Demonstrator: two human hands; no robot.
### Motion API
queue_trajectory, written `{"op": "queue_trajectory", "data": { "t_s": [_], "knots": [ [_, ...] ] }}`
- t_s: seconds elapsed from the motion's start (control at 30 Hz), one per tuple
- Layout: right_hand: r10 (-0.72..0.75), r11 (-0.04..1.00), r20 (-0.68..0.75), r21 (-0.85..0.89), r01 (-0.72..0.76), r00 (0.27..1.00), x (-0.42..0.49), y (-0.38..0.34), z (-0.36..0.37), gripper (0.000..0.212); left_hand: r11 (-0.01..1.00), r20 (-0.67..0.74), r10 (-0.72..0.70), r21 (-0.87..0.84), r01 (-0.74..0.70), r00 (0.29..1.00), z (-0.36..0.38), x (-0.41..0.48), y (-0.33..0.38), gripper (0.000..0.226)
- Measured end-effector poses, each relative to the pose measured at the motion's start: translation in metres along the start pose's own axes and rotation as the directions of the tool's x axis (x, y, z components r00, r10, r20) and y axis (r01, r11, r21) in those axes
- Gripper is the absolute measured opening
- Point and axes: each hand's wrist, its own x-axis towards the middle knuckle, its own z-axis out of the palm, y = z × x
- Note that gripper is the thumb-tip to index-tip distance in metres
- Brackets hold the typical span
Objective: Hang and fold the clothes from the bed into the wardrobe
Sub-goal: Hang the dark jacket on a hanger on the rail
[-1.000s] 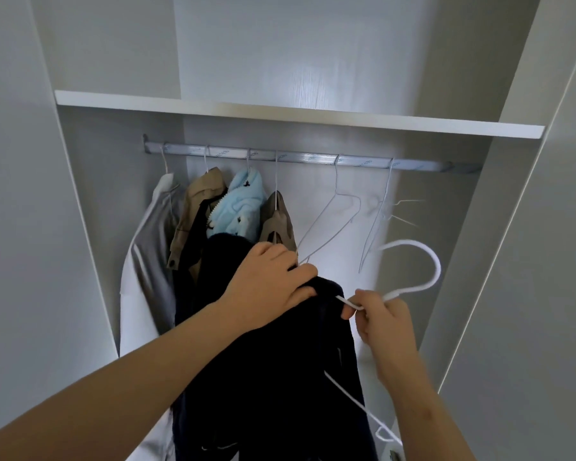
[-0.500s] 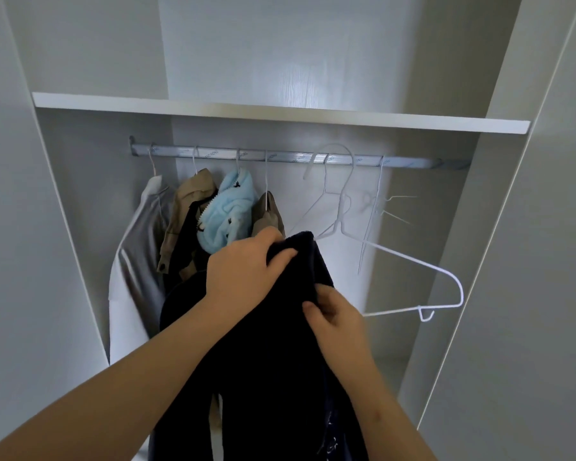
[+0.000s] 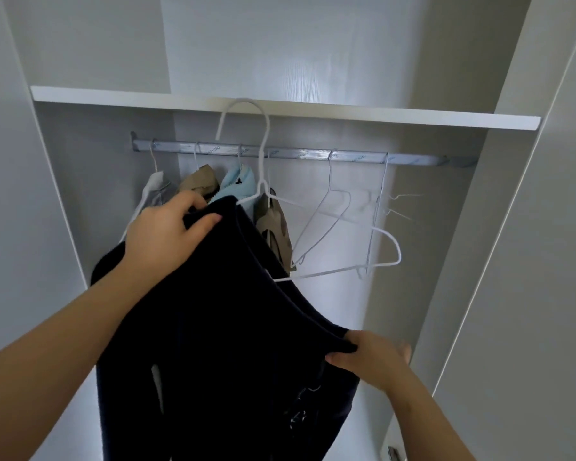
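Was mid-hang here: had the dark garment (image 3: pixel 213 327) half threaded onto the white hanger (image 3: pixel 262 168), held out in front of the wardrobe rail (image 3: pixel 313 155) and not hooked on yet. Had the left hand (image 3: pixel 162 236) curled round the top of the cloth right by the hanger's neck, and the right hand (image 3: pixel 371 359) pinching the garment's edge lower down and off to the right, stretching it open. Looked to have just one hanger arm inside the cloth, with the other poking out bare near the empty wire hangers (image 3: pixel 330 211). Probably called for tugging that opening over the bare arm next, then dropping the hook onto the rail in the gap right of the tan piece (image 3: pixel 275 234). Wanted a gentle pull too, so as not to slip the first shoulder back off. Versus half a second earlier: lifted the hook from about rail level up to the shelf (image 3: pixel 379 112) edge, swung the right hand from close under the left to low and wide, and spread the garment out instead of bunching it
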Motion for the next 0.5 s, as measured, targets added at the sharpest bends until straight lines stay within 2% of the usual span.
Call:
{"op": "queue_trajectory", "data": {
  "t_s": [0.07,0.17,0.3,0.4,0.5],
  "knots": [
    [0.002,0.999,-0.051,-0.048,-0.004,0.999,0.002,0.001,-0.001,0.032,0.999,0.066,0.035,0.014,-0.036,0.997,-0.005,-0.002,-0.007,0.018],
    [0.004,0.997,-0.109,-0.073,-0.012,0.994,0.003,0.002,0.002,0.020,0.989,0.159,0.136,0.042,-0.145,0.978,-0.014,-0.005,-0.016,0.020],
    [0.018,0.991,-0.150,-0.129,-0.038,0.988,0.004,0.000,0.008,0.011,0.958,0.178,0.227,0.138,-0.253,0.957,-0.020,-0.011,-0.027,0.027],
    [0.032,0.983,-0.244,-0.167,-0.074,0.969,0.005,-0.001,0.014,0.028,0.925,0.190,0.315,0.157,-0.346,0.930,-0.021,-0.015,-0.034,0.043],
    [0.038,0.979,-0.288,-0.179,-0.093,0.957,0.006,-0.002,0.015,0.034,0.917,0.191,0.344,0.141,-0.373,0.919,-0.020,-0.019,-0.033,0.045]
  ]
}}
